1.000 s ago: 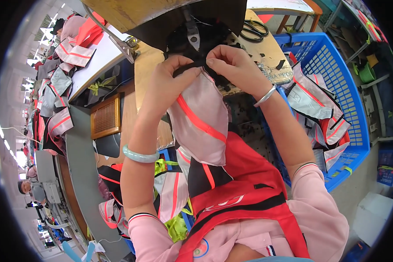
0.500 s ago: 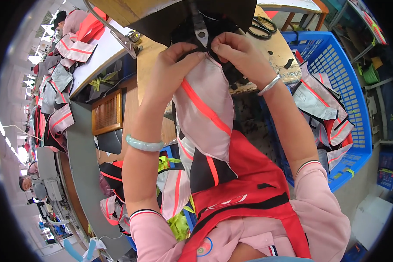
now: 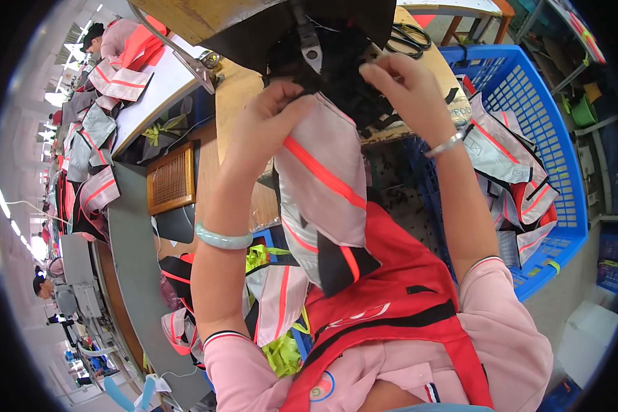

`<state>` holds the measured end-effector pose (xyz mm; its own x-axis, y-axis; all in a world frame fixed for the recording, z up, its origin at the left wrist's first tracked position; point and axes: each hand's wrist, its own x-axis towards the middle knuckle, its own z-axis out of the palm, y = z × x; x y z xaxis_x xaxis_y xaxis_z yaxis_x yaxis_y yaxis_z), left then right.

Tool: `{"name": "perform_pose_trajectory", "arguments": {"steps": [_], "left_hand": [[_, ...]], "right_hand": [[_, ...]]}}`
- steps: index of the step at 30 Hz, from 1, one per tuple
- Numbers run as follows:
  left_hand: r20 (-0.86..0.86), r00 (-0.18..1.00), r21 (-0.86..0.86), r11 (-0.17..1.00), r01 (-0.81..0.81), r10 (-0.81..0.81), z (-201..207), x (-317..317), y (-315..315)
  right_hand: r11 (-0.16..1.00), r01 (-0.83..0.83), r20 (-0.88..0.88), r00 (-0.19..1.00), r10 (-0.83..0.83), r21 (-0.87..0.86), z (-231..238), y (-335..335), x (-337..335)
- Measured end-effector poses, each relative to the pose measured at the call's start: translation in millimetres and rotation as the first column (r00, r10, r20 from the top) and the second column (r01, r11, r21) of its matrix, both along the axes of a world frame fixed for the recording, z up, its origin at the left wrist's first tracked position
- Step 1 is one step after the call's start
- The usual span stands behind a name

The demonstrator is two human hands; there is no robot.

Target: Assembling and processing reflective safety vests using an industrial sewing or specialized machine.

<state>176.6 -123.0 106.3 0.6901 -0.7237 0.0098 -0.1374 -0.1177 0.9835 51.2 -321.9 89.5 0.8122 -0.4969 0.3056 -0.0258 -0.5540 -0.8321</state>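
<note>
My left hand point(image 3: 271, 120) is closed on the top corner of a light grey-pink fabric piece point(image 3: 319, 147) with a bright coral stripe and black edging. The piece hangs down over my red apron point(image 3: 398, 268), its black lower panel touching it. My right hand point(image 3: 417, 96) is apart from the fabric, to its right, thumb and fingers pinched together. What they hold, if anything, I cannot make out. Between my hands and slightly beyond them, a pointed metal blade point(image 3: 312, 53) with a round screw hangs before a heap of black scraps point(image 3: 343, 75).
Black-handled scissors point(image 3: 409, 40) lie on the wooden table at the back right. A blue plastic basket point(image 3: 563, 158) at the right holds several striped fabric pieces point(image 3: 498, 147). More pieces point(image 3: 278, 295) sit low at my left. Co-workers point(image 3: 103, 41) are at the far left.
My right hand has left the fabric's top corner and moved to the right. My left hand keeps hold and sits slightly lower; the fabric's lower end has swung a little.
</note>
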Motion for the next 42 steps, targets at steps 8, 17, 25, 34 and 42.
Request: {"name": "perform_pose_trajectory", "arguments": {"steps": [8,17,25,34,42], "left_hand": [[0.102,0.894,0.486,0.806,0.338,-0.437,49,-46,-15],[0.119,0.925,0.065,0.933,0.355,-0.360,-23,-85,-21],[0.352,0.935,0.033,0.999,0.017,-0.028,-89,-158,51],[0.432,0.902,-0.085,0.994,0.073,-0.029,-29,-145,58],[0.399,0.882,0.339,0.934,0.112,-0.251,30,-69,58]], "right_hand": [[0.414,-0.529,-0.382,0.838,0.389,-0.741,24,126,-63],[0.482,-0.604,-0.604,0.777,0.178,-0.635,-1,89,-80],[0.731,-0.528,-0.400,0.838,0.370,-0.431,19,79,-102],[0.861,-0.503,-0.298,0.813,0.500,0.070,12,48,-119],[0.869,-0.493,-0.055,0.867,0.495,0.039,27,51,-59]]}}
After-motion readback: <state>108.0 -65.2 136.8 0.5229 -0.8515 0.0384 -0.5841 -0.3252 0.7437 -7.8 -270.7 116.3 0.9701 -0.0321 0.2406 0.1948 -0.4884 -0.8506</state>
